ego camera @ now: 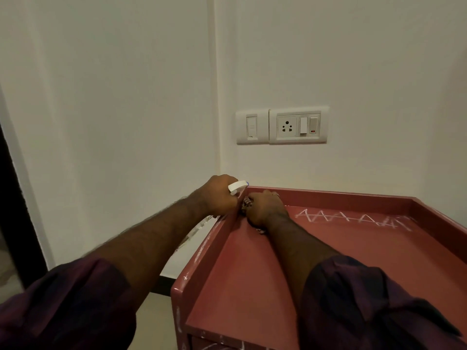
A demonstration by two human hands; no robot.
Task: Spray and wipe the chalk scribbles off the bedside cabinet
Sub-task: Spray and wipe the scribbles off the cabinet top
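The red bedside cabinet (252, 274) has a raised rim around its top. White chalk zigzags (353, 218) run along the far part of the top, and more chalk marks show on the left rim and the front face. My left hand (217, 195) grips a spray bottle by its white head (237, 186) just outside the far left corner; the clear bottle body (199, 228) hangs under my forearm. My right hand (265, 208) presses a dark patterned cloth (246, 203) into that far left corner, fingers curled over it.
The cabinet stands in a corner between two white walls. A switch and socket panel (281, 125) sits on the back wall above it. A dark door edge (15, 210) is at the far left, with beige floor (151, 322) below.
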